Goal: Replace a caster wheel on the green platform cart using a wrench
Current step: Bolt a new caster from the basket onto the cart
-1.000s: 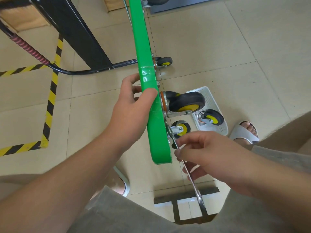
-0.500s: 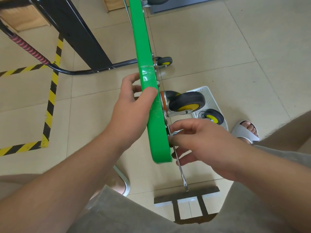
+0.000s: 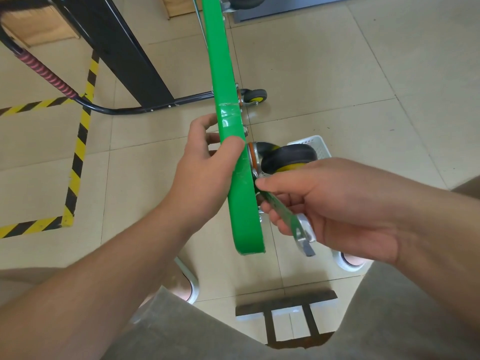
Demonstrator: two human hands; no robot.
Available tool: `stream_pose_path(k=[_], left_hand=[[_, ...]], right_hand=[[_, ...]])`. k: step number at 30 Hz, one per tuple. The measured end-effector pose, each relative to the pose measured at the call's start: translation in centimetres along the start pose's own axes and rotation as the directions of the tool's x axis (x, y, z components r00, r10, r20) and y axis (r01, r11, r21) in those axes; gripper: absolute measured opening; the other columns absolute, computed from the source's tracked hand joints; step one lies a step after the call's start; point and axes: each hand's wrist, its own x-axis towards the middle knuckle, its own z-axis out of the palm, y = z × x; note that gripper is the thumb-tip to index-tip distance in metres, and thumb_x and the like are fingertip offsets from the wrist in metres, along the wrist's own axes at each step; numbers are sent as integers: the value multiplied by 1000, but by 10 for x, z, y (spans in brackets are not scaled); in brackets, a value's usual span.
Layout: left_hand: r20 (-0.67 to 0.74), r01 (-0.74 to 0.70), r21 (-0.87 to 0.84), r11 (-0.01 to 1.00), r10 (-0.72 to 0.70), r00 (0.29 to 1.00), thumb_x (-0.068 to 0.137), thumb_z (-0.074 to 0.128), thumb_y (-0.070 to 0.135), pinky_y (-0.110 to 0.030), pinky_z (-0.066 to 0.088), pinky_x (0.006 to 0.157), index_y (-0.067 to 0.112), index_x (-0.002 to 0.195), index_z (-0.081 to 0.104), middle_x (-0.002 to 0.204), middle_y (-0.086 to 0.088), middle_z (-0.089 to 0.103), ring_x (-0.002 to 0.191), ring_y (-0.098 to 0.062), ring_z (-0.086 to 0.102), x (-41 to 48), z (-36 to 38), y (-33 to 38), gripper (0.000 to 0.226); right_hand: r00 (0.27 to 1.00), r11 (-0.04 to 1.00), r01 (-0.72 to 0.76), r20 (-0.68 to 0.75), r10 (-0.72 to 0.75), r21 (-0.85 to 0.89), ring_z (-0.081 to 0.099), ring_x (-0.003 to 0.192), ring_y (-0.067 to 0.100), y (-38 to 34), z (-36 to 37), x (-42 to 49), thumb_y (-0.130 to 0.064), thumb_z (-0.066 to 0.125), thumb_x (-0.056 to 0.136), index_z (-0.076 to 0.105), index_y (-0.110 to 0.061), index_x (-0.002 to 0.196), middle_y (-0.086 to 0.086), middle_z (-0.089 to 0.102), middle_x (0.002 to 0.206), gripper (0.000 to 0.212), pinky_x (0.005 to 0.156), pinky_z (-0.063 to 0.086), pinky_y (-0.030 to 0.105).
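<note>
Swinging the wrench [image 3: 303, 230] up from pointing floorward, your right hand [image 3: 337, 203] stays curled round it beside the caster wheel [image 3: 288, 157], your left hand [image 3: 205, 175] gripping the upended green platform cart [image 3: 242, 211], so probably one bolt stroke made.

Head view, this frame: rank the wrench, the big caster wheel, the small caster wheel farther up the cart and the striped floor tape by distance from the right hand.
1. wrench: gripped in the right hand.
2. big caster wheel: just above the fingers, on the green cart.
3. small caster wheel: farther up the cart's edge.
4. striped floor tape: far left, on the floor.
</note>
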Motion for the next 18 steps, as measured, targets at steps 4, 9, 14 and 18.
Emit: stream_pose_path(k=[4, 9, 14, 18], left_hand=[[3, -2, -2, 1000, 2, 1000, 83, 56, 42, -47, 63, 83, 45, 130, 48, 125, 3, 63, 97, -20, 74, 0, -1, 0, 48], [14, 0, 8, 1000, 0, 1000, 86, 56, 43, -44, 65, 79, 46, 132, 47, 123, 4, 62, 95, -20, 74, 0, -1, 0, 47], [15, 0, 5, 1000, 0, 1000, 90, 55, 42, -43, 64, 79, 49, 127, 47, 122, 6, 62, 95, -21, 74, -1, -1, -1, 39], [27, 10, -1, 1000, -10, 1000, 88, 56, 42, -46, 64, 79, 50, 127, 47, 125, 3, 62, 95, -25, 74, 1, -1, -1, 40]], right_hand=[[1000, 1000, -8, 18, 8, -7, 63, 48, 10, 4, -2, -9, -12, 62, 98, 72, -5, 86, 6, 69, 64, 18, 46, 52, 19], [997, 985, -43, -69, 31, -167, 72, 60, 25, 20, -10, -20, -16, 76, 87, 76, -5, 87, 12, 71, 73, 12, 59, 60, 31], [988, 967, -66, -154, 29, -245, 77, 71, 31, 36, -13, -19, -11, 73, 91, 76, -7, 90, 19, 75, 84, 5, 65, 65, 40], [979, 965, -64, -203, 12, -253, 78, 73, 27, 45, -16, -12, -14, 72, 93, 75, -12, 96, 9, 77, 82, 5, 68, 65, 39]])
